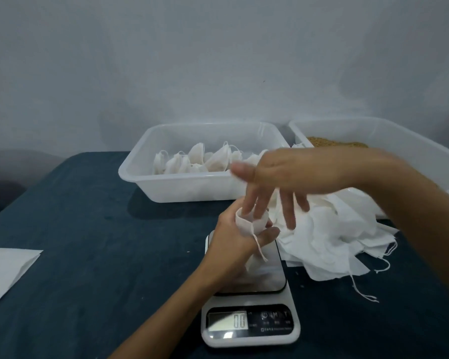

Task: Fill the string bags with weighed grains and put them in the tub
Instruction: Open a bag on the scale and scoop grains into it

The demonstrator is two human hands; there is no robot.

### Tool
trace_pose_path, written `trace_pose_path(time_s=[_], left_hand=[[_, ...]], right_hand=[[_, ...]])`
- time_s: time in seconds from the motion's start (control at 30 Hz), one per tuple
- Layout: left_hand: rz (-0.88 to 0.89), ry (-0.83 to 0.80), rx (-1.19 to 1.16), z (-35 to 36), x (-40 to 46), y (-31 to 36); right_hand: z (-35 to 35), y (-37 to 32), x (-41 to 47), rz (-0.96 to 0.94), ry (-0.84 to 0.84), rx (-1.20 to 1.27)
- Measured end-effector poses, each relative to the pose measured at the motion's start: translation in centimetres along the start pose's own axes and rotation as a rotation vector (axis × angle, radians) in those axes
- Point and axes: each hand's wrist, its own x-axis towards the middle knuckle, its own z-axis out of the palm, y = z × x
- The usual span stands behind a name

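My left hand (pixel 237 235) grips a small white string bag (pixel 249 224) above the kitchen scale (pixel 249 317), its string dangling down. My right hand (pixel 283 177) hovers over it with straight fingers; two fingertips dip into the bag's open mouth. A white tub (pixel 166 187) behind holds several filled, tied bags (pixel 205 159). A second white tub (pixel 412 146) at the right holds brown grains (pixel 335 142). A heap of empty string bags (pixel 335 234) lies right of the scale. The scale's display shows zeros.
A dark blue cloth (pixel 101 242) covers the table. A white sheet (pixel 5 270) lies at the left edge. A grey wall stands close behind the tubs.
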Motion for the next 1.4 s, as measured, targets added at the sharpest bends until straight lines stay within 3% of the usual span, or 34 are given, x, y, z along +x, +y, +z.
trace_pose_path(time_s=[0.13,0.23,0.3,0.37,0.47,0.7,0.8,0.93,1.4], left_hand=[[-0.019,0.024,0.021,-0.1,0.0,-0.1],[-0.025,0.034,0.033,0.0,0.0,-0.2],[-0.026,0.043,0.046,0.0,-0.1,-0.2],[-0.022,0.049,0.07,0.0,-0.1,-0.1],[-0.01,0.06,0.059,0.0,-0.1,0.1],[0.016,0.095,0.034,-0.1,0.0,0.4],[0.014,0.111,0.013,0.0,0.0,0.5],[0.015,0.116,0.013,0.0,0.1,0.4],[0.009,0.127,0.001,-0.1,0.0,0.7]], right_hand=[[-3.8,5.6,-1.4,0.021,0.438,0.103],[-5.8,14.9,-1.3,0.269,0.716,-0.096],[-6.0,21.1,-1.2,0.539,0.651,-0.25],[-5.1,26.1,-1.3,0.741,0.448,-0.33],[-3.6,30.6,-1.2,0.836,0.354,-0.354],[-3.9,32.2,-1.9,0.832,0.503,-0.387],[-4.3,32.4,-2.9,0.897,0.555,-0.517],[-4.6,32.9,-3.6,0.892,0.481,-0.652],[-5.3,31.5,-5.0,0.542,0.258,-0.618]])
